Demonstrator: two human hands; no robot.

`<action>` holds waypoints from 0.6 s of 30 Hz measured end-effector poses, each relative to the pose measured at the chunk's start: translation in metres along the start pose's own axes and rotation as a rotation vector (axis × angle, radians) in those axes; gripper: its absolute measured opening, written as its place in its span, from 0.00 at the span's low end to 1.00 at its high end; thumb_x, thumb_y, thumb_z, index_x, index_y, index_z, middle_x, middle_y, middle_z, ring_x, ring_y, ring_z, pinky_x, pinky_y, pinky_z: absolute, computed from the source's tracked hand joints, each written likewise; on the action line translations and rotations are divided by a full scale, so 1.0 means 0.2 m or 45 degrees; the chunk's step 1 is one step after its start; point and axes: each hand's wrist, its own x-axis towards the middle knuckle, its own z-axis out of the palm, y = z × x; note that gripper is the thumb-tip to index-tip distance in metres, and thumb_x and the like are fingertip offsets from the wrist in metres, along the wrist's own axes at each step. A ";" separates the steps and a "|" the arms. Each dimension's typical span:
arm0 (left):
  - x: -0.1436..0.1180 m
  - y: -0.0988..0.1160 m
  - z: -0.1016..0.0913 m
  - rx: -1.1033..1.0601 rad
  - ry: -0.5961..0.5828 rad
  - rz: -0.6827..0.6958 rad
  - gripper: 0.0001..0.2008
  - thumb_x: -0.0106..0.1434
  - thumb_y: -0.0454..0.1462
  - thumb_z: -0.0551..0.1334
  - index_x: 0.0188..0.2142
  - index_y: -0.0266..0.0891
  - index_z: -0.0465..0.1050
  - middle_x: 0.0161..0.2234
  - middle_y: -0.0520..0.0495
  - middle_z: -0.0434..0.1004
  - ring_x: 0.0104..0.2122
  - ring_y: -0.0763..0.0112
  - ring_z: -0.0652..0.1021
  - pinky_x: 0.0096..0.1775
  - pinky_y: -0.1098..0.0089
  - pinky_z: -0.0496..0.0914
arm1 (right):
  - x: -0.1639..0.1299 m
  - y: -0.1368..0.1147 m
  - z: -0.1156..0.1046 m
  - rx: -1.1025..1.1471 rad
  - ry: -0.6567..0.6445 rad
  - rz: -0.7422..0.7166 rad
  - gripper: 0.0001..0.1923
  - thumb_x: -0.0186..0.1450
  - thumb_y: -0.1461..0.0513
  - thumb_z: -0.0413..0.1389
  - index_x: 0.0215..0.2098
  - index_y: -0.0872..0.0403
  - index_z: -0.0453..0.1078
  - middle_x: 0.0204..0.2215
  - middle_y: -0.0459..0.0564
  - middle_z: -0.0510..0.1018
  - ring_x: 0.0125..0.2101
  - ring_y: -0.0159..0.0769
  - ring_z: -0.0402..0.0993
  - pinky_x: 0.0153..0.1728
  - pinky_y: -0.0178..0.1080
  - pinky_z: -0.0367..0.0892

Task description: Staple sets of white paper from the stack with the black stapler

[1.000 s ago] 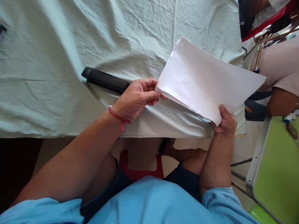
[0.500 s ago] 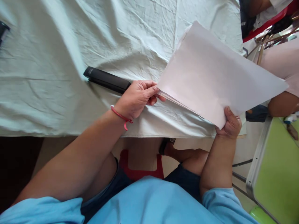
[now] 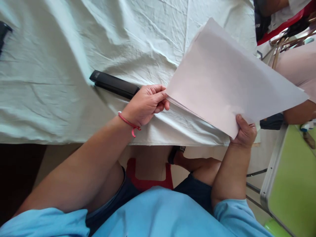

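A thin stack of white paper sheets (image 3: pixel 222 72) is held tilted above the cloth, its layered edge facing me. My left hand (image 3: pixel 149 100) pinches the left corner between thumb and fingers. At the near right edge, my right hand (image 3: pixel 244 131) grips the stack, thumb on top and the other fingers mostly hidden beneath. A black stapler (image 3: pixel 115 84) lies on the cloth just behind my left hand, which covers its right end.
A pale, wrinkled cloth (image 3: pixel 49 98) covers the table. A dark object (image 3: pixel 3 34) sits at the far left edge. To the right are a green table (image 3: pixel 293 184) and other people's limbs. A red stool (image 3: pixel 150 184) is below me.
The paper stack has shifted slightly right, its far corner a little higher, and my right hand has moved with it. The fingers of my left hand have curled in a little.
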 end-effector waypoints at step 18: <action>0.02 -0.01 0.00 -0.023 0.151 -0.111 0.18 0.81 0.37 0.64 0.31 0.41 0.67 0.23 0.47 0.79 0.16 0.82 0.66 0.20 0.80 0.52 | -0.01 0.00 0.00 -0.073 0.009 0.014 0.28 0.41 0.62 0.83 0.39 0.54 0.83 0.41 0.48 0.91 0.40 0.38 0.87 0.49 0.39 0.89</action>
